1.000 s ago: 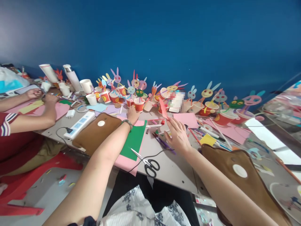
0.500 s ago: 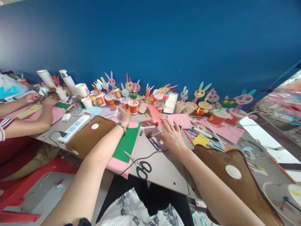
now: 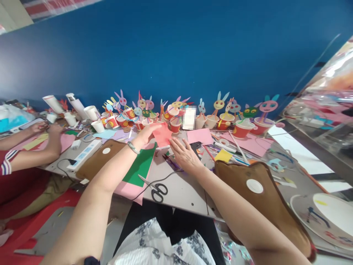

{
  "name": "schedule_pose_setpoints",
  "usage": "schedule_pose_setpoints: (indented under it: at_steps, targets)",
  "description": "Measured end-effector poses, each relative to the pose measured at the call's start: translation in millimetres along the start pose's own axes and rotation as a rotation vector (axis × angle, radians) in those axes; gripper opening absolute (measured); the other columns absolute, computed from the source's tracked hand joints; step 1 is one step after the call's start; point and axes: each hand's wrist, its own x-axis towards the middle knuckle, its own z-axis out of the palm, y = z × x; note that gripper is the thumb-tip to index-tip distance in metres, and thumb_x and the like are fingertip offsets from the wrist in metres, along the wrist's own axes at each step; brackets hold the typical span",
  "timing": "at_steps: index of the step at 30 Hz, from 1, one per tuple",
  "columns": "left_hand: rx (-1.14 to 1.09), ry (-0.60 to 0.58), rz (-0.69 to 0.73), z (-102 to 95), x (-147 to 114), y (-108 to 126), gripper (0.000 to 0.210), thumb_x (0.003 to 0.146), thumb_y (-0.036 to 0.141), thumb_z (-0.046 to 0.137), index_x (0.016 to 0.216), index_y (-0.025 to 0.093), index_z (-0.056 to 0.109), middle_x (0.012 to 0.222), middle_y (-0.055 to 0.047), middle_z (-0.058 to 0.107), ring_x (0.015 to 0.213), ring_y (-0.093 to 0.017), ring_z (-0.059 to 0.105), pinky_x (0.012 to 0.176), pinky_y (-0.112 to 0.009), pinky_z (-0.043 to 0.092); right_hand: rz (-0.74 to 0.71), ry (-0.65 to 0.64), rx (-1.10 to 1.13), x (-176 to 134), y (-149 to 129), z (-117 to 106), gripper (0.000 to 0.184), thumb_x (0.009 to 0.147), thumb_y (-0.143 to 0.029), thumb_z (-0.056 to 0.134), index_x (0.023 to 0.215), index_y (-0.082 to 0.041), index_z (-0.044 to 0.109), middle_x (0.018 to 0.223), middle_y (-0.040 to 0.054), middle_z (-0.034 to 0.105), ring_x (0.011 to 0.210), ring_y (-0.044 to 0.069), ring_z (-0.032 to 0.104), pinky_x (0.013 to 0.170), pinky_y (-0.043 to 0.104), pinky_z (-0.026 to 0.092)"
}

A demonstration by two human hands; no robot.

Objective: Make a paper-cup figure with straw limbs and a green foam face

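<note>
A sheet of red paper is spread between my two hands above the table's middle. My left hand, with a bangle at the wrist, grips its left edge. At the sheet's lower right corner, my right hand has long, nearly straight fingers on the paper; its thumb is hidden underneath. Below my left forearm lie green paper and pink paper. Black-handled scissors rest across their right edge, blades partly apart. A smaller pink sheet lies beyond my right hand.
Paper cups with rabbit-like paper faces line the blue wall. Brown cushion-like pouches lie on both sides, beside a power strip at left. Pens and a yellow paper are at right. Another person's hands work at far left.
My left hand has moved from near the cups onto the red paper's left edge. The red sheet now lies flatter between both hands. The view has shifted slightly.
</note>
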Motion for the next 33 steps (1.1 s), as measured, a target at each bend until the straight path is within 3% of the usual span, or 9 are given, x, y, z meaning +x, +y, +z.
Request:
schedule_pose_setpoints:
  at_steps: [3,7,13,17,21,23,27,33]
  targets:
    - [-0.145,-0.166,-0.176,-21.9,0,3,0.037,0.079,0.021,0.069,0.115,0.015,0.069,0.100,-0.010,0.074,0.096,-0.023,0.072,0.091,-0.044,0.058,-0.068,-0.004,0.012,0,0,0,0.053,0.096,-0.010,0.038,0.148,-0.006,0.044,0.161,0.0161,0.036,0.151,0.029,0.031,0.123,0.056,0.024]
    - [-0.133,-0.177,-0.281,-48.4,-12,3,0.041,0.064,0.006,0.072,0.104,0.015,0.070,0.101,-0.009,0.075,0.092,-0.022,0.073,0.090,-0.042,0.058,-0.125,-0.002,0.039,1,-1,0,0.053,0.094,-0.005,0.038,0.146,-0.006,0.046,0.161,0.0163,0.034,0.151,0.029,0.030,0.121,0.058,0.027]
    - [-0.061,-0.311,-0.196,-49.9,-43,9,0.034,0.067,0.019,0.078,0.100,0.012,0.072,0.101,-0.010,0.075,0.098,-0.025,0.072,0.096,-0.043,0.054,-0.170,0.012,0.089,3,-6,-3,0.053,0.093,-0.003,0.036,0.145,-0.008,0.048,0.158,0.0144,0.041,0.149,0.028,0.035,0.122,0.056,0.027]
    - [-0.009,-0.185,-0.136,-42.6,-55,16,0.032,0.079,0.037,0.072,0.098,0.011,0.072,0.103,-0.010,0.075,0.097,-0.023,0.070,0.095,-0.040,0.053,-0.225,0.023,0.129,4,-11,-4,0.053,0.094,-0.004,0.036,0.146,-0.009,0.048,0.157,0.0139,0.044,0.148,0.028,0.036,0.122,0.057,0.027]
    - [-0.011,-0.052,-0.107,-47.1,-58,16,0.028,0.074,0.034,0.075,0.090,0.012,0.072,0.090,-0.006,0.075,0.084,-0.019,0.068,0.081,-0.032,0.053,-0.214,0.048,0.115,4,-11,-2,0.051,0.095,-0.006,0.037,0.145,-0.007,0.048,0.155,0.0163,0.046,0.147,0.029,0.037,0.120,0.055,0.029]
    - [-0.068,0.058,-0.099,-56.6,-58,12,0.023,0.071,0.029,0.076,0.086,0.013,0.070,0.085,-0.004,0.073,0.078,-0.016,0.067,0.075,-0.028,0.052,-0.176,0.051,0.091,3,-9,1,0.051,0.096,-0.008,0.039,0.145,-0.005,0.047,0.154,0.0179,0.047,0.146,0.030,0.039,0.119,0.055,0.030]
    - [-0.215,0.390,-0.108,-87.1,-60,1,0.015,0.069,0.019,0.074,0.081,0.016,0.065,0.075,0.001,0.068,0.071,-0.011,0.062,0.068,-0.020,0.047,-0.102,0.017,0.052,1,-3,7,0.045,0.094,-0.010,0.043,0.137,-0.006,0.055,0.154,0.0205,0.046,0.143,0.034,0.042,0.116,0.056,0.032]
    - [-0.341,0.479,-0.212,-127.6,-81,-2,0.008,0.080,0.022,0.068,0.081,0.016,0.062,0.076,-0.001,0.069,0.072,-0.013,0.066,0.068,-0.021,0.052,-0.098,0.015,0.037,0,-3,9,0.031,0.092,-0.012,0.049,0.118,-0.008,0.065,0.149,0.0230,0.051,0.137,0.035,0.047,0.112,0.056,0.035]
